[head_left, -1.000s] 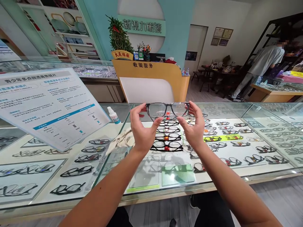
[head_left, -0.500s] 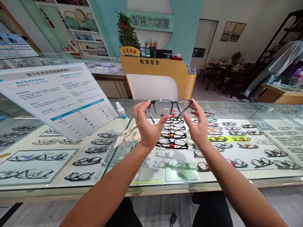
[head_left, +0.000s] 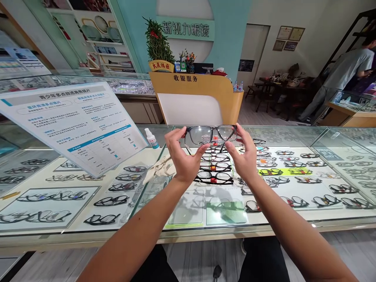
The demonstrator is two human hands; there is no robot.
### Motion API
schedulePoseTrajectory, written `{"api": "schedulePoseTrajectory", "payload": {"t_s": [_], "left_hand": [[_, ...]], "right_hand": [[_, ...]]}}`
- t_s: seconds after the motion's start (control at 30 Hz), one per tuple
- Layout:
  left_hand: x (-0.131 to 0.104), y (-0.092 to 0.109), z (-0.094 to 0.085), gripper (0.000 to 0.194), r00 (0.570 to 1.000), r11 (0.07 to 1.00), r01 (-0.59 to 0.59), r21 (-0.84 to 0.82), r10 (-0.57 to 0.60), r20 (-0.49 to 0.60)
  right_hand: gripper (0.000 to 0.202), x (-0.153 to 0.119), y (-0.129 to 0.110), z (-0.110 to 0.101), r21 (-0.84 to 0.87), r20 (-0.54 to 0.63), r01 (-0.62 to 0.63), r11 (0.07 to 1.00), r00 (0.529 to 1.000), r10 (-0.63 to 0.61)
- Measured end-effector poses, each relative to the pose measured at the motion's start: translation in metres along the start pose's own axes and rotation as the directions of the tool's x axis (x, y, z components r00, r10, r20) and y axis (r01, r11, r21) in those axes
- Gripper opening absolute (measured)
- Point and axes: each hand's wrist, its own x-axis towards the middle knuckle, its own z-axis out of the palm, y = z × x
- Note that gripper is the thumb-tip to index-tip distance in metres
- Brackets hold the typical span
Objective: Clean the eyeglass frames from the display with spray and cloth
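Both my hands hold up a pair of dark-framed eyeglasses [head_left: 212, 128] above the glass display counter. My left hand [head_left: 184, 158] pinches the left end of the frame between thumb and fingers. At the opposite end, my right hand [head_left: 244, 154] grips the frame the same way. The temples hang down and inward behind the lenses. Underneath, a column of black eyeglasses [head_left: 216, 178] with red tags lies in the counter. A beige cloth [head_left: 160, 168] rests on the glass to the left of my left hand, with a small white spray bottle [head_left: 151, 139] behind it.
A tilted printed sheet [head_left: 79, 125] stands over the counter's left side. Rows of eyeglasses [head_left: 296, 201] fill the glass counter [head_left: 188, 231]. Beyond it is a yellow cashier desk [head_left: 195, 84] with a plant [head_left: 158, 41]. At the far right, a person in grey [head_left: 348, 68] stands beside another display case.
The eyeglasses in my hands have shifted very slightly left and down. The view has turned slightly. The person at the far right has moved, now showing more upright.
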Motion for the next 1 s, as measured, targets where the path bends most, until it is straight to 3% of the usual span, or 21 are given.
{"api": "schedulePoseTrajectory", "payload": {"t_s": [0.37,0.8,1.0], "left_hand": [[0.0011,-0.0004,0.0006,0.076,0.998,0.998,-0.064,-0.028,0.063,-0.020],[0.0005,0.0006,0.0007,0.086,1.000,1.000,0.014,0.010,-0.014,0.004],[0.0009,0.0017,0.0012,0.081,0.999,0.999,-0.031,-0.035,0.031,-0.016]], "right_hand": [[0.066,-0.0001,-0.0004,0.0003,0.000,-0.016,0.017,1.000,1.000,-0.017],[0.065,-0.0016,0.0009,0.0004,-0.011,0.010,-0.001,1.000,1.000,0.001],[0.065,-0.0012,-0.0002,0.0002,-0.006,0.010,0.006,1.000,1.000,-0.006]]}}
